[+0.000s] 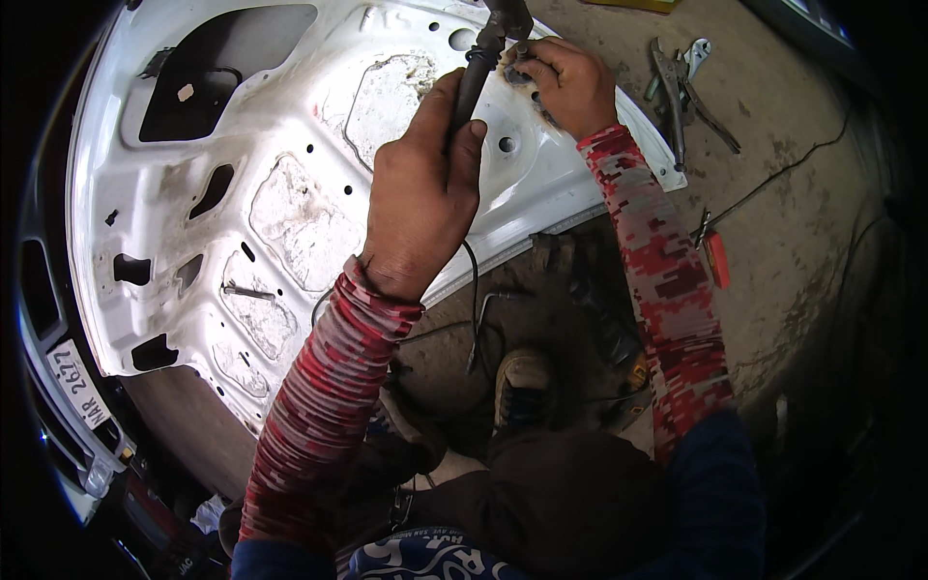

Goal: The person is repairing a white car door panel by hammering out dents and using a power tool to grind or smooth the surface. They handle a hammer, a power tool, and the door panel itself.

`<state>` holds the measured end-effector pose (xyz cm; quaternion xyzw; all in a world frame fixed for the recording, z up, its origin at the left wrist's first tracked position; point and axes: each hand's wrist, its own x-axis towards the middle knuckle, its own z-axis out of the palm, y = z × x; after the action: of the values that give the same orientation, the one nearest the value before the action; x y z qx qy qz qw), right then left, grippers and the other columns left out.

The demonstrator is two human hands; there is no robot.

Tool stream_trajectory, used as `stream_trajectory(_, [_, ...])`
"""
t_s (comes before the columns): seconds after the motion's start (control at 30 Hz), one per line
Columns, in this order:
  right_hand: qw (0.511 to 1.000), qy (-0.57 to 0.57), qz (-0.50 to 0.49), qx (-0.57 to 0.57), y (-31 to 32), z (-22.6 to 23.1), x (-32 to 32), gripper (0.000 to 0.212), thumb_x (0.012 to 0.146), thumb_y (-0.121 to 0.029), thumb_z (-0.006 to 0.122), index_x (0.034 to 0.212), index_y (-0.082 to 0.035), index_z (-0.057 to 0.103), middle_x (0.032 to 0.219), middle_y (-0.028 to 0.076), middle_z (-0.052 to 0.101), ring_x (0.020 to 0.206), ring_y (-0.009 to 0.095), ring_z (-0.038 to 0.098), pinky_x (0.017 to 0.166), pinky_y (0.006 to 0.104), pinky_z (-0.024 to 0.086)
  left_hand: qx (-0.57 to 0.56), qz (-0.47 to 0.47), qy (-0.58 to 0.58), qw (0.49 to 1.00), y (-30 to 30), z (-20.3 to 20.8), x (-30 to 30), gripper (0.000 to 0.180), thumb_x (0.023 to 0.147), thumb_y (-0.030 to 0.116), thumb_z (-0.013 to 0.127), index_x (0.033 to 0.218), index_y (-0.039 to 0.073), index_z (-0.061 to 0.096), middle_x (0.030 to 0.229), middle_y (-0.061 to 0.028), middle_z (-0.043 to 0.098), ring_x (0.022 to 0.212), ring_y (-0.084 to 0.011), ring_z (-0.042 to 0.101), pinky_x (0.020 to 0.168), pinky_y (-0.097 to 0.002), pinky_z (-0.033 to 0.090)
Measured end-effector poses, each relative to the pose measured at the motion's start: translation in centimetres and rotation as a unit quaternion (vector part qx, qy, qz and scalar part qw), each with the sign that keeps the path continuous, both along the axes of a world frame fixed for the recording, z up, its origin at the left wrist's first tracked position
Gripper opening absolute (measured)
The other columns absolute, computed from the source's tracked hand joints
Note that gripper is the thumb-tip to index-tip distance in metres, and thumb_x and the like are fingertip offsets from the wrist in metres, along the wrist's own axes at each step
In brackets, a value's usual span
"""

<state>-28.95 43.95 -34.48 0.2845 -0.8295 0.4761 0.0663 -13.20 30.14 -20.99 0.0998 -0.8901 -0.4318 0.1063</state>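
In the head view, a dark tool with a rod-like handle (471, 92) is at the top middle, slanting above a white car panel (324, 121), and its upper end reaches the picture edge. The left hand (420, 184) holds this handle in a narrow grip, the thumb on one side and the fingers around the other. The right hand (578, 89) is just beside the tool, with bent fingers near a small dark piece (519, 73) over the panel; I cannot tell if it pinches this piece. The panel has many holes, and near its upper edge there are faint hand-drawn marks (387, 17). A thin metal piece (248, 291) lies on its lower left part. To the right, on the concrete floor (793, 222), locking pliers (669, 92) lie close to a wrench (697, 55), and lower there is a red-handled tool (716, 259). A black cable (475, 290) hangs below the left hand, above a shoe (523, 382). At far left, a white number plate (77, 383) carries dark characters, and at the bottom a blue shirt (425, 561) has white printed letters, partly cut.
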Motion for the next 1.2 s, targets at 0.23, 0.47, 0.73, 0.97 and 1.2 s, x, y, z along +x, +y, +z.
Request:
stream_trajectory(0.23, [0.999, 0.020, 0.006, -0.024, 0.1, 0.0, -0.3, 0.015, 0.089, -0.018, 0.074, 0.101, -0.011, 0.078, 0.098, 0.007, 0.075, 0.086, 0.031, 0.072, 0.075, 0.0385, 0.057, 0.077, 0.051, 0.144, 0.985, 0.0, 1.6, -0.4, 0.044, 0.104, 0.016, 0.056, 0.146, 0.004, 0.047, 0.080, -0.0159, 0.063, 0.063, -0.0264, 0.063, 0.058, -0.0333, 0.049])
stream_trajectory(0.47, [1.000, 0.012, 0.010, -0.005, 0.3, 0.3, -0.2, 0.017, 0.090, -0.017, 0.073, 0.104, -0.009, 0.077, 0.099, 0.008, 0.075, 0.088, 0.033, 0.072, 0.077, 0.0383, 0.057, -0.021, 0.056, -0.141, 0.988, -1.9, -2.1, 2.8, 0.047, 0.107, 0.026, 0.056, 0.145, -0.001, 0.050, 0.091, -0.0195, 0.071, 0.076, -0.0224, 0.068, 0.074, -0.0379, 0.055])
stream_trajectory(0.73, [0.999, -0.019, -0.009, -0.031, 0.1, -0.1, -0.4, 0.018, 0.091, -0.020, 0.073, 0.104, -0.009, 0.077, 0.098, 0.010, 0.076, 0.084, 0.032, 0.072, 0.077, 0.0391, 0.057, 0.014, 0.051, -0.185, 0.981, -2.8, -3.0, 12.2, 0.046, 0.104, 0.018, 0.057, 0.147, 0.004, 0.049, 0.073, -0.0174, 0.062, 0.065, -0.0198, 0.063, 0.062, -0.0342, 0.050])
stream_trajectory(0.97, [0.998, -0.048, -0.021, -0.045, 0.1, -0.2, -0.4, 0.017, 0.092, -0.021, 0.072, 0.103, -0.009, 0.078, 0.097, 0.012, 0.076, 0.086, 0.032, 0.072, 0.078, 0.0385, 0.056, 0.046, 0.061, -0.262, 0.962, -1.4, -4.1, 17.5, 0.050, 0.101, 0.016, 0.059, 0.148, 0.006, 0.049, 0.072, -0.0237, 0.064, 0.063, -0.0348, 0.068, 0.060, -0.0424, 0.050])
stream_trajectory(1.2, [0.993, -0.080, -0.016, -0.082, 0.2, -0.5, -0.6, 0.018, 0.092, -0.019, 0.072, 0.104, -0.008, 0.077, 0.096, 0.014, 0.075, 0.085, 0.032, 0.073, 0.078, 0.0380, 0.056, 0.048, 0.041, -0.298, 0.952, -0.8, -4.3, 17.5, 0.052, 0.102, 0.019, 0.059, 0.151, 0.005, 0.047, 0.065, -0.0127, 0.060, 0.055, -0.0171, 0.059, 0.054, -0.0364, 0.046])
